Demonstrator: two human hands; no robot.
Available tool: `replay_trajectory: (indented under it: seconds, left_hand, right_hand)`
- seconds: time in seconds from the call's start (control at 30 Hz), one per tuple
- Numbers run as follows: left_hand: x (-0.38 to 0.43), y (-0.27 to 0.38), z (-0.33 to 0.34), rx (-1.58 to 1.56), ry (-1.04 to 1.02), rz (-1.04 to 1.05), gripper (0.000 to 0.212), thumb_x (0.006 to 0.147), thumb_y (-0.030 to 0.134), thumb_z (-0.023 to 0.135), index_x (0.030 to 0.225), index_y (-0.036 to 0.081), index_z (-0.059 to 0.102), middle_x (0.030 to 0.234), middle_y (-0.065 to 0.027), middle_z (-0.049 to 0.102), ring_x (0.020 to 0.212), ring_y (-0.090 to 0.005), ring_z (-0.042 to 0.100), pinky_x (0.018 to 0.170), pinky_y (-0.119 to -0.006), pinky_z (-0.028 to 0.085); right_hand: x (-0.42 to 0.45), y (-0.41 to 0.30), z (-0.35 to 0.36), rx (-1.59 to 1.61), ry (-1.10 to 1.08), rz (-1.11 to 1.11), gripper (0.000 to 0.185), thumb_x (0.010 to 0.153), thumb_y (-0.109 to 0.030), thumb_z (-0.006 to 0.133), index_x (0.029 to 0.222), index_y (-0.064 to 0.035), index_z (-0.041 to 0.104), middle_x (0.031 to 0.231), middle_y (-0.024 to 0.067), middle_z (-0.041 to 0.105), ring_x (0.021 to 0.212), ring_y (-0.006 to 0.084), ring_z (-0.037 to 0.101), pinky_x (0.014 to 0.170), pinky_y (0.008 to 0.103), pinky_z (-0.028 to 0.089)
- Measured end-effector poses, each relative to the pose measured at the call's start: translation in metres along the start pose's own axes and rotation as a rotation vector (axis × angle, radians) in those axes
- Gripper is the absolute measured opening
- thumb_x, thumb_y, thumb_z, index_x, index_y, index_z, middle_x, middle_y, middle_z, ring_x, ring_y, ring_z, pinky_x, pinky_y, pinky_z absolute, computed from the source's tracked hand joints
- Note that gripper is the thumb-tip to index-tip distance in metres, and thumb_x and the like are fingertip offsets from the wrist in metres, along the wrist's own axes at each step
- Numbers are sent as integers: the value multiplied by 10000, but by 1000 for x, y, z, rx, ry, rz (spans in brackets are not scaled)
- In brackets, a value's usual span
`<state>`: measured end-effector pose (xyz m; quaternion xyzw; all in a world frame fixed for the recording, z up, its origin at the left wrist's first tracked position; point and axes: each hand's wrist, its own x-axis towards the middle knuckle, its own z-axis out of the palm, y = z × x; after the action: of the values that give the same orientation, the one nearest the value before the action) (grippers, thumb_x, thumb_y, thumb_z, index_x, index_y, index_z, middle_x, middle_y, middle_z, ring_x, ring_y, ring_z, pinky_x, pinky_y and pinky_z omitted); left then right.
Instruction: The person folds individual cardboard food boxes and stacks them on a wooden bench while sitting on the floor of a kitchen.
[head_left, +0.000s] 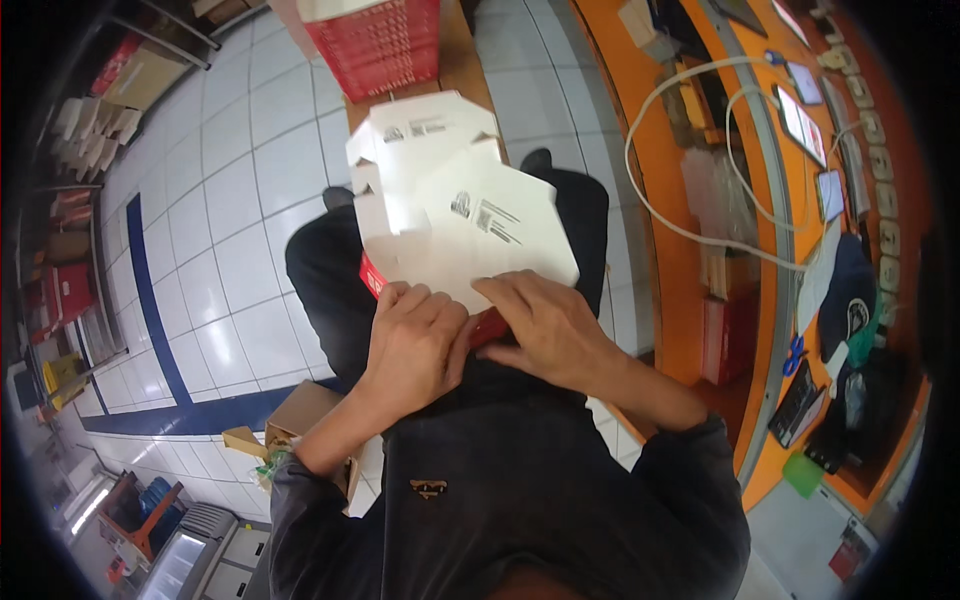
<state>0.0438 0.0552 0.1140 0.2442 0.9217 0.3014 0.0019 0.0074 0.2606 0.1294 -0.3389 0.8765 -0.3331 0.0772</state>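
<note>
A cardboard box, white inside and red outside, rests over my lap, partly folded, with its flaps spread away from me. Small dark printing marks its white panels. My left hand grips the near edge, fingers curled over it. To its right, my right hand pinches the same near side, with the thumb below on the red face and the fingers on the white panel. The hands hide much of that near edge, so the folds under them cannot be made out.
Ahead, a stack of red printed boxes stands on a wooden bench. An orange counter on the right carries phones, a looping white cable, blue scissors and a dark cap. An open carton sits at left on the tiled floor.
</note>
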Motion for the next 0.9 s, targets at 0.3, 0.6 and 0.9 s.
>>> replay_trajectory:
  seconds: [0.3, 0.6, 0.9]
  left_hand:
    - [54, -49, -131, -67, -26, -108, 320, 809, 213, 814, 1019, 12, 682, 882, -148, 690, 888, -344, 668, 808, -456, 504]
    - [181, -123, -189, 245, 87, 44, 306, 951, 21, 616, 1252, 23, 673, 1130, -204, 714, 999, -413, 661, 886, -444, 535]
    - [288, -213, -145, 273, 42, -26, 291, 946, 63, 628, 1227, 15, 683, 1013, -227, 728, 944, -414, 694, 836, -471, 557]
  right_hand:
    - [102, 29, -41, -350, 168, -496, 522, 819, -127, 725, 1300, 37, 607, 1276, 196, 663, 1209, 313, 650, 1049, 411, 534]
    - [303, 115, -82, -100, 552, -121, 515, 837, -165, 780, 1298, -23, 597, 1234, 217, 680, 1098, 403, 673, 935, 446, 557]
    - [406, 221, -76, 502, 25, 398, 445, 926, -327, 738, 1155, 51, 682, 989, 116, 769, 897, 228, 763, 793, 352, 611]
